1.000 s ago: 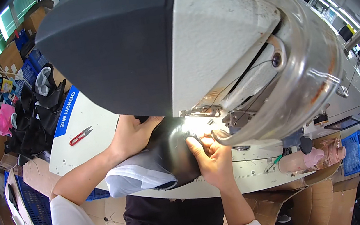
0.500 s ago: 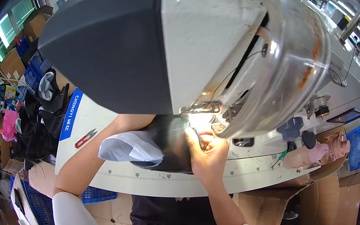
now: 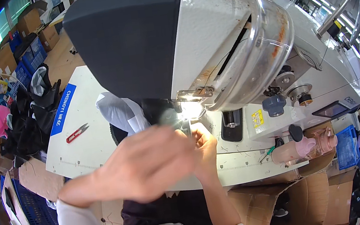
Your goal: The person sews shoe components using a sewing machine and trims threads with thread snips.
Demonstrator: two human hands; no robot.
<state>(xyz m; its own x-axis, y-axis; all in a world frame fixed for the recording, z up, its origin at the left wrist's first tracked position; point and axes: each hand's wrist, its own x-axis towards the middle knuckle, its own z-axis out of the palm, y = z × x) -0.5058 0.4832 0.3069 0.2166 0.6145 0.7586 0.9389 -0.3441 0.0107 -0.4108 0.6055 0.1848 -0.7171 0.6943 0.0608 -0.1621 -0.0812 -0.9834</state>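
In the head view, black cloth with a white lining [image 3: 121, 113] lies on the counter [image 3: 84, 107], beside the lit needle area of a sewing machine [image 3: 216, 39]. The left hand [image 3: 150, 162] is blurred in front of it, its grip impossible to make out. The right hand [image 3: 204, 143] has its fingers bent narrow near the light; what they hold is unclear. Red snips [image 3: 77, 133] lie to the left.
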